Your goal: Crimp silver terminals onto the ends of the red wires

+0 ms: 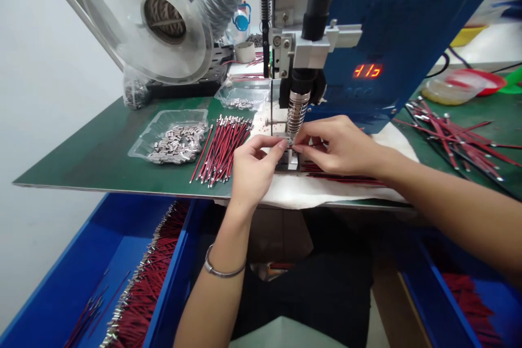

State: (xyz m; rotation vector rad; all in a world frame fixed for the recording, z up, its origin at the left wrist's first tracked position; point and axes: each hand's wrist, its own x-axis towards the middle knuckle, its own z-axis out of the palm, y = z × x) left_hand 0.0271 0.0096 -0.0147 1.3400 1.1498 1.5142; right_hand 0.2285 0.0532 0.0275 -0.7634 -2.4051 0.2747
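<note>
Both hands meet under the spring-wrapped tip [298, 111] of a soldering machine. My left hand [255, 166] comes from the left with thumb and forefinger pinched together; whatever lies between them is too small to make out. On the other side my right hand [340, 147] pinches a thin red-and-black wire, mostly hidden by the fingers. Just below the fingertips is a small metal fixture block [292, 160]. More red-and-black wires [342, 176] lie on a white cloth [285, 193] under my right hand. A bundle of wires with metal ends [222, 152] rests left of my left hand.
A clear plastic tray [141, 141] of small metal connectors [179, 144] stands on the green table [98, 136]. Behind it are a second tray [244, 92] and a fume hood [118, 16]. Loose wires [460, 136] lie at right. Blue bins [122, 250] hold wires below the table edge.
</note>
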